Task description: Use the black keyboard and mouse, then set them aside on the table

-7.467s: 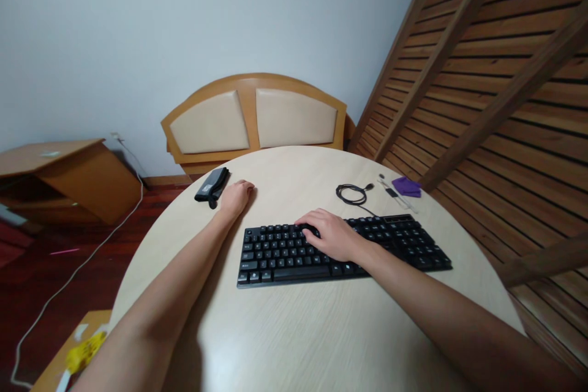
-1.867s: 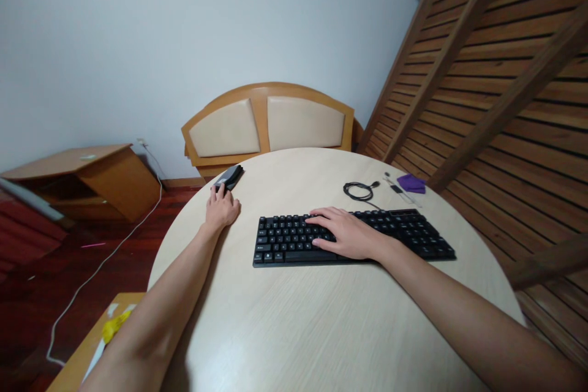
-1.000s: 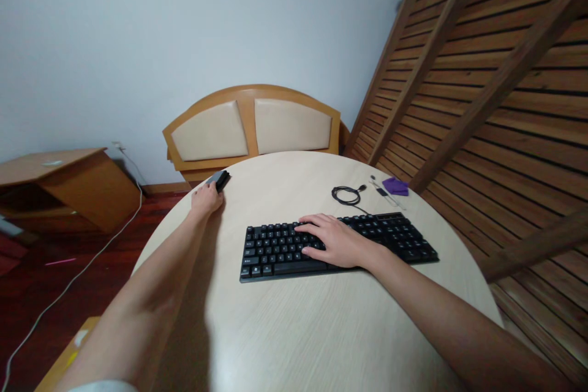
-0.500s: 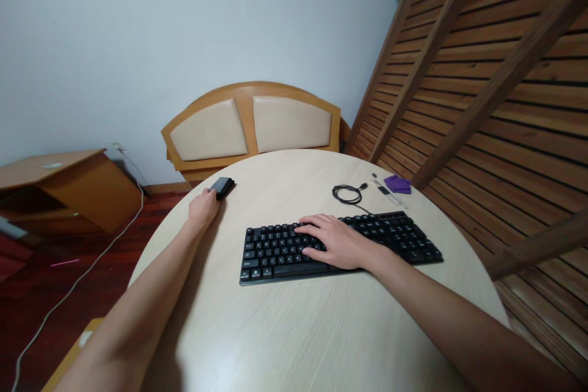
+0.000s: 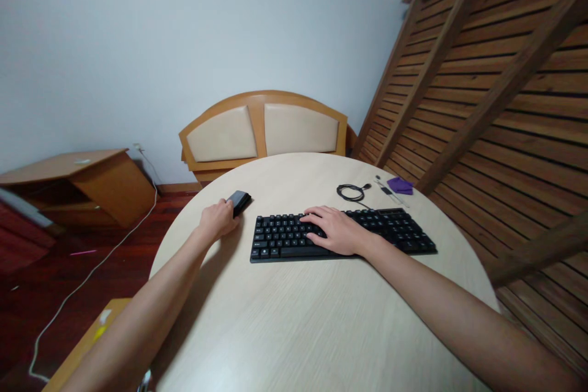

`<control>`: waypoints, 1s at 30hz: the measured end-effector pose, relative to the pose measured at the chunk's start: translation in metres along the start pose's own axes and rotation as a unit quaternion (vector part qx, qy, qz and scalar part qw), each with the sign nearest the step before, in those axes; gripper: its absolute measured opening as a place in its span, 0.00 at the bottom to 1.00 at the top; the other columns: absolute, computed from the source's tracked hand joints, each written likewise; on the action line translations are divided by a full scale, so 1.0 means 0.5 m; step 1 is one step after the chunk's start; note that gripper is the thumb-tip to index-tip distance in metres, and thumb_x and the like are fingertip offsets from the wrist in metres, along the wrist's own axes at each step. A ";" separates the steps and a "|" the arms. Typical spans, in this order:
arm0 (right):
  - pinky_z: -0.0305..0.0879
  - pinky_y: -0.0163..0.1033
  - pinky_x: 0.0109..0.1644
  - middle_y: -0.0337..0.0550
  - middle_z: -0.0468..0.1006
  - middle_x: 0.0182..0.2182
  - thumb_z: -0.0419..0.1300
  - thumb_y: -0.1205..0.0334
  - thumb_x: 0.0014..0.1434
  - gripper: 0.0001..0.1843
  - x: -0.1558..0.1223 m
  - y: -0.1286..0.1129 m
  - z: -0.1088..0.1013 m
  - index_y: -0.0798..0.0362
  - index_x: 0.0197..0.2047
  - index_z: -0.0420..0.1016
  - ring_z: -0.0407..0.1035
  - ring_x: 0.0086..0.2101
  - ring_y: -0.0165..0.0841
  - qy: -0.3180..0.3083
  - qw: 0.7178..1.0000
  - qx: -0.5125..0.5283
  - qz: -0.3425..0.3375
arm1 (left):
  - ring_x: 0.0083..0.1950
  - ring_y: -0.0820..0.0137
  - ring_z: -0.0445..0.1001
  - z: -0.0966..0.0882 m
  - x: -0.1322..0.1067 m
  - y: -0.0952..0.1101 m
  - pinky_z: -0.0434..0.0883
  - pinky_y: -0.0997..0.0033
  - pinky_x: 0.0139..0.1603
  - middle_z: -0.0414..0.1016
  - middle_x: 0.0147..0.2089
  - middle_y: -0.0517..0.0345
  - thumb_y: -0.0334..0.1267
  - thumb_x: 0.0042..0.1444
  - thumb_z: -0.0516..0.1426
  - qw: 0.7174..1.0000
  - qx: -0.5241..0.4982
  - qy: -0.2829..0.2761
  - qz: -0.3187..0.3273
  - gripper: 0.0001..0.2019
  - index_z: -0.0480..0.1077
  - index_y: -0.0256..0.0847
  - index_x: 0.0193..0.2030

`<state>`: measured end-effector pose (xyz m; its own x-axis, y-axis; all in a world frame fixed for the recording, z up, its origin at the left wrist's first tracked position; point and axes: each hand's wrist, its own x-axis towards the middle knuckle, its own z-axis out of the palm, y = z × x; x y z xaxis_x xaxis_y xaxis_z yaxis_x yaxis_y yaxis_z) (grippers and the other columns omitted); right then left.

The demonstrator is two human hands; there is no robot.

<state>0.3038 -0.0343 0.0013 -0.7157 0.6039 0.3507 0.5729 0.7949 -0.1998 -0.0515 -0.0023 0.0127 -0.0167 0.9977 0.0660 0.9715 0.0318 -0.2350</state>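
Note:
A black keyboard (image 5: pixel 294 252) lies across the round pale table (image 5: pixel 294 312). My right hand (image 5: pixel 334 230) rests palm down on its middle keys, fingers spread and hiding some of them. To the left of the keyboard, my left hand (image 5: pixel 217 219) has its fingers closed on the near end of a flat dark grey and black block (image 5: pixel 241 199). The block is low over the table, and I cannot tell its exact kind. Behind the keyboard lies its coiled black cable (image 5: pixel 351 193).
A purple cloth (image 5: pixel 400 185) and a thin white cord with a dark piece (image 5: pixel 386 191) lie at the table's far right. A slatted wooden frame (image 5: pixel 496 104) leans on the right. Behind stands a padded headboard (image 5: pixel 260 128); a wooden cabinet (image 5: pixel 105 190) is at left.
My left hand has drawn the dark block towards me and closer to the keyboard. My right hand stays on the keys. The view has shifted slightly.

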 end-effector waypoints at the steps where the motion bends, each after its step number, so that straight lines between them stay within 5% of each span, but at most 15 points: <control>1: 0.63 0.54 0.61 0.52 0.72 0.58 0.57 0.52 0.65 0.21 0.001 0.001 0.002 0.50 0.59 0.73 0.68 0.56 0.44 0.004 1.000 -0.002 -0.001 | 0.48 0.49 0.78 0.002 0.004 0.005 0.73 0.57 0.44 0.73 0.52 0.36 0.48 0.59 0.53 1.000 -0.011 0.002 -0.013 0.21 0.69 0.36 0.54; 7: 0.64 0.54 0.61 0.51 0.73 0.59 0.56 0.52 0.67 0.21 -0.003 0.000 0.008 0.49 0.60 0.74 0.68 0.56 0.44 0.013 1.000 -0.005 0.001 | 0.52 0.49 0.76 0.033 0.038 0.033 0.72 0.56 0.47 0.73 0.55 0.35 0.48 0.62 0.51 0.990 -0.095 0.051 -0.086 0.26 0.61 0.34 0.62; 12: 0.64 0.53 0.61 0.50 0.75 0.57 0.55 0.54 0.68 0.19 -0.015 -0.010 0.008 0.50 0.57 0.77 0.69 0.56 0.43 0.034 0.999 -0.036 0.016 | 0.52 0.52 0.77 0.049 0.036 0.017 0.72 0.60 0.45 0.77 0.54 0.44 0.41 0.61 0.52 0.986 -0.137 0.083 -0.048 0.21 0.65 0.42 0.61; 19: 0.54 0.58 0.68 0.48 0.67 0.65 0.59 0.44 0.64 0.28 -0.046 -0.008 -0.023 0.45 0.64 0.71 0.60 0.63 0.46 -0.026 1.000 0.003 0.007 | 0.55 0.58 0.76 0.013 -0.010 -0.002 0.71 0.62 0.56 0.78 0.55 0.52 0.38 0.57 0.52 0.936 -0.314 0.109 0.118 0.24 0.66 0.41 0.62; 25: 0.47 0.59 0.71 0.48 0.60 0.69 0.63 0.42 0.59 0.36 -0.054 -0.004 -0.022 0.45 0.67 0.66 0.53 0.67 0.48 -0.060 0.998 0.014 0.026 | 0.60 0.57 0.71 -0.029 -0.043 0.028 0.65 0.59 0.65 0.74 0.60 0.53 0.34 0.49 0.52 0.893 -0.353 0.023 0.279 0.26 0.70 0.41 0.57; 30: 0.47 0.60 0.71 0.47 0.60 0.69 0.63 0.42 0.58 0.36 -0.052 -0.005 -0.016 0.44 0.67 0.67 0.52 0.67 0.49 -0.060 0.997 0.036 0.043 | 0.56 0.58 0.73 -0.031 -0.054 0.044 0.69 0.56 0.60 0.73 0.58 0.49 0.42 0.55 0.56 0.875 -0.371 0.001 0.310 0.22 0.67 0.41 0.57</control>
<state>0.3243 -0.0526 0.0002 -0.7112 0.6684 0.2178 0.6061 0.7400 -0.2916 -0.0261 -0.0293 0.0210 0.5686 0.8086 0.1514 0.6788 -0.5651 0.4689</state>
